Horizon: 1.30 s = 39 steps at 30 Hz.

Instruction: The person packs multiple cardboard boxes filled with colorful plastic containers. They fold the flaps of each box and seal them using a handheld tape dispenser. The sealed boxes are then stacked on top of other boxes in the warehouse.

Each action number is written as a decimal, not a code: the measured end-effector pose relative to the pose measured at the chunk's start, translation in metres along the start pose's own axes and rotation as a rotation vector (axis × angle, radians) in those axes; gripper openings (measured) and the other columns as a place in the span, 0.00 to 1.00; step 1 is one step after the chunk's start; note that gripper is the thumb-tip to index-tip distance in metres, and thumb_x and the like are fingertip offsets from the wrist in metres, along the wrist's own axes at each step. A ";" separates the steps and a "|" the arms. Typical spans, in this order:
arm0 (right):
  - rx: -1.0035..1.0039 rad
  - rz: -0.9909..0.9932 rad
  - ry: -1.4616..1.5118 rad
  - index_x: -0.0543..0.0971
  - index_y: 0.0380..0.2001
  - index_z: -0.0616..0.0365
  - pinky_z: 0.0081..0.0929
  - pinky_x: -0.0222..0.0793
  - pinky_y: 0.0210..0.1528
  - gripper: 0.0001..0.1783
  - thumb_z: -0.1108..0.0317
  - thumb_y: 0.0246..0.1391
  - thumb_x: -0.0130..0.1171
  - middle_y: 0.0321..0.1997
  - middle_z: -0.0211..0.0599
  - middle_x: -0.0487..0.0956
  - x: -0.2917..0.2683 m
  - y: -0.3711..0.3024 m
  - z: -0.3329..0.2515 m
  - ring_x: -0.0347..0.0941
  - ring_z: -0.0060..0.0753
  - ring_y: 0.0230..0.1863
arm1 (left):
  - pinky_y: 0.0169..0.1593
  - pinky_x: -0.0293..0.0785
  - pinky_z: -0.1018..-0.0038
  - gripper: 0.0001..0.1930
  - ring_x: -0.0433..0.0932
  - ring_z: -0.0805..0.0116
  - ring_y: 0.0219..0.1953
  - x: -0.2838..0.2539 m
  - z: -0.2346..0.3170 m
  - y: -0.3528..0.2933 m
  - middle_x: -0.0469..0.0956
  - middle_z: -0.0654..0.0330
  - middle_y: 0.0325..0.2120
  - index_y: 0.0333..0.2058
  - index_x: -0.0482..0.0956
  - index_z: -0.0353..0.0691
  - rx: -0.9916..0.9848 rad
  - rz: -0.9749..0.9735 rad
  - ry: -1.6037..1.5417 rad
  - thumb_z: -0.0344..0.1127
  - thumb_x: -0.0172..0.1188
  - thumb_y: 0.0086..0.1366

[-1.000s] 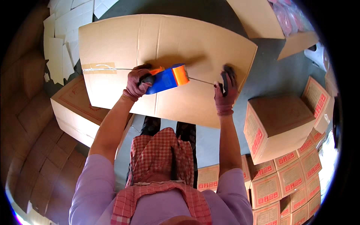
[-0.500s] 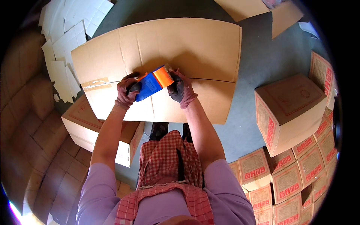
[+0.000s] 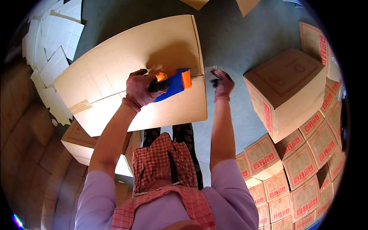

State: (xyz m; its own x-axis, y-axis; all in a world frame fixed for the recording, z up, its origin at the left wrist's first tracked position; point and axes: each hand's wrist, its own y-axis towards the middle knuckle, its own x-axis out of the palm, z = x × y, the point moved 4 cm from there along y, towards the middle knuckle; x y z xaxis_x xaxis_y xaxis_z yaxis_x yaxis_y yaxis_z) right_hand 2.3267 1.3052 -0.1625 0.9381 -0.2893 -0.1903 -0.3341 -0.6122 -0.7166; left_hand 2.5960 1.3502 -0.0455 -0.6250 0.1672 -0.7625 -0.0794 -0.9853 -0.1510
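A large brown cardboard box (image 3: 115, 57) stands in front of me, its top flaps meeting along a middle seam. My left hand (image 3: 142, 89), in a dark-palmed work glove, is closed around a blue and orange tape dispenser (image 3: 174, 87) held over the seam near the box's right end. Off the box's right edge, my gloved right hand (image 3: 223, 85) pinches the loose end of a clear packing tape strip (image 3: 210, 68). Its run back to the dispenser is hard to see. Another piece of tape (image 3: 80, 106) lies across the seam's left end.
On the right stands a closed printed carton (image 3: 285, 80), with several stacked cartons (image 3: 299, 168) below it. Another carton (image 3: 76, 142) sits beside my left forearm. Flattened white cardboard sheets (image 3: 57, 38) lie at the far left on the grey floor (image 3: 237, 42).
My right hand has left the dispenser and moved right past the box's edge, with clear tape at its fingers. The left hand keeps the dispenser. The view has shifted, so the box appears farther left.
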 end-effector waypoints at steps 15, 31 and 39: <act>-0.353 -0.296 -0.138 0.66 0.45 0.61 0.25 0.54 0.51 0.23 0.54 0.53 0.39 0.47 0.32 0.67 0.012 0.029 0.058 0.61 0.28 0.48 | 0.34 0.67 0.69 0.25 0.72 0.58 0.26 0.018 -0.002 0.005 0.72 0.56 0.18 0.27 0.75 0.45 -0.083 -0.390 -0.049 0.62 0.52 0.42; -0.495 -0.607 -0.253 0.73 0.38 0.64 0.21 0.66 0.33 0.16 0.65 0.47 0.51 0.37 0.39 0.75 0.162 -0.206 0.020 0.71 0.28 0.35 | 0.55 0.55 0.67 0.16 0.72 0.64 0.27 -0.320 -0.284 -0.400 0.71 0.60 0.15 0.18 0.72 0.42 -0.590 -0.249 0.627 0.49 0.61 0.39; 0.138 -1.052 -0.400 0.73 0.35 0.61 0.17 0.63 0.22 0.20 0.55 0.44 0.54 0.32 0.41 0.76 0.271 -0.301 0.097 0.74 0.28 0.27 | 0.54 0.55 0.68 0.19 0.73 0.67 0.27 -0.253 -0.319 -0.358 0.72 0.60 0.16 0.19 0.74 0.45 -0.771 -0.418 0.639 0.56 0.52 0.47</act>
State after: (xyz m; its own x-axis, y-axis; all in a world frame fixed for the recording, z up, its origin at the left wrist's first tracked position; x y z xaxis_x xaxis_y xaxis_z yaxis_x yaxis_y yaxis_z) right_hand 2.6906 1.4828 -0.0638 0.7176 0.5919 0.3671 0.6268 -0.3189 -0.7109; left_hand 3.0303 1.6709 0.0012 -0.1244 0.6911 -0.7120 0.4565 -0.5973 -0.6595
